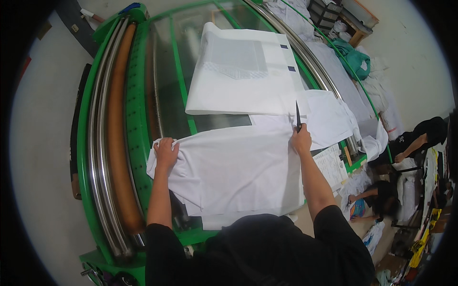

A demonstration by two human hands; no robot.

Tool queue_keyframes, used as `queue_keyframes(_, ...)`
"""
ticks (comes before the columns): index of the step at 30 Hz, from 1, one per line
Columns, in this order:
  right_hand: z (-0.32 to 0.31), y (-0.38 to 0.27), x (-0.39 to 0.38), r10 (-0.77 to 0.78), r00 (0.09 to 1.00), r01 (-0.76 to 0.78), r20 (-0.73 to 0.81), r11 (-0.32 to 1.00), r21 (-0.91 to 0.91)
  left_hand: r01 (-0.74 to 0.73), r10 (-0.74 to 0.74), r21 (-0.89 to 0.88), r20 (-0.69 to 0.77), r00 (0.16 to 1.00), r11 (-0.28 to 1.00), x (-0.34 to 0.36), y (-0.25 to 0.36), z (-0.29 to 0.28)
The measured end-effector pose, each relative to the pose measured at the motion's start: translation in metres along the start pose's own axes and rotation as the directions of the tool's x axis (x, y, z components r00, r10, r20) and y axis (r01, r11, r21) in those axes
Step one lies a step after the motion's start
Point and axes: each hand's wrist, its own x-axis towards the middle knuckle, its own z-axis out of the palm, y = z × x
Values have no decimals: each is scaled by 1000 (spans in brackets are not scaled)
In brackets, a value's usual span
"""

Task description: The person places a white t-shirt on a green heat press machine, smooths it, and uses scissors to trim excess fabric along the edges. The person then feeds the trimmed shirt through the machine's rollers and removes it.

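Note:
A white cloth (243, 171) lies spread in front of me over the green machine's bed, its left end bunched in folds. My left hand (167, 153) is closed on that bunched end, fingers curled over the fabric. My right hand (301, 139) is closed round dark scissors (298, 113), their pointed blades directed away from me, at the cloth's far right corner. Just beyond lies a large white sheet (229, 95) with a greyish printed panel and two small dark patches on its right side; its far left corner curls up. The scissors' tip overlaps its near right edge.
Metal rollers (98, 143) and a brown roller (123, 124) run along the left; more metal rollers (310, 62) curve along the right. Another white cloth (329, 119) and printed papers (330, 167) lie at right. Two people (381, 198) in dark clothes are farther right, near piled fabric.

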Motion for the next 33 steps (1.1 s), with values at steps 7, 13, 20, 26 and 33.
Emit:
queue_keyframes(7, 0, 3, -1, -44, 999, 42, 9, 994, 97, 78, -10, -359, 187, 982, 930, -19, 47, -28)
queue_keyframes(13, -3, 6, 7, -7, 997, 21, -78, 982, 189, 142, -135, 28, -183, 974, 989, 2, 46, -4)
queue_keyframes(20, -26, 63, -58, 25, 996, -4, -88, 973, 232, 224, -291, -266, -247, 924, 938, -69, 107, 13)
queue_keyframes(26, -75, 124, -189, 58, 994, -79, 88, 964, 253, 533, -543, -298, 57, 838, 792, -242, 139, 0)
queue_keyframes(33, -93, 132, -255, 200, 950, -242, 242, 957, 160, 685, -694, -155, -6, 720, 712, -306, 111, -2)
